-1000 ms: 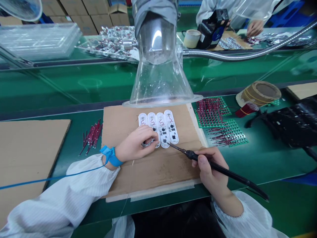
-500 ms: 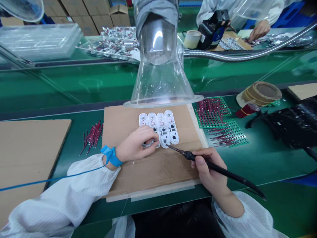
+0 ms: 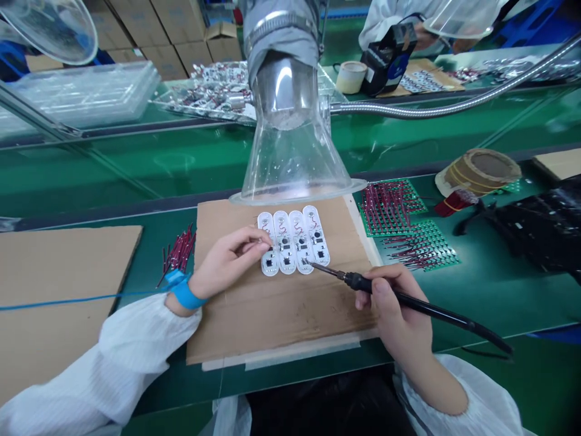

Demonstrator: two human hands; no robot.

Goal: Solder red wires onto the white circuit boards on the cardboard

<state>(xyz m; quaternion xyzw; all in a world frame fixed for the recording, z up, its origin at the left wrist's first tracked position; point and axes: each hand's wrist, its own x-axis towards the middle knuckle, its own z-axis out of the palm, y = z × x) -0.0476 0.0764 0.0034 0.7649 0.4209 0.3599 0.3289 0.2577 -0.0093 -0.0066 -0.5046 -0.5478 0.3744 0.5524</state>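
The right hand (image 3: 394, 309) is gripping a soldering iron (image 3: 385, 289), its tip pointing left at the third of four white circuit boards (image 3: 294, 242), which lie side by side, long axes running near-far, on a cardboard sheet (image 3: 281, 321). The left hand (image 3: 227, 260), its grip now open, is pulling back from where it pressed earlier, fingertips on the left boards.

Four white circuit boards (image 3: 293, 243), side-by-side

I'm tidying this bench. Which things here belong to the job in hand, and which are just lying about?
In use: soldering iron, held in right hand; white circuit boards, touched by left hand; cardboard mat under them.

Lying about: loose red pins, green pin boards, tape roll, spare cardboard.
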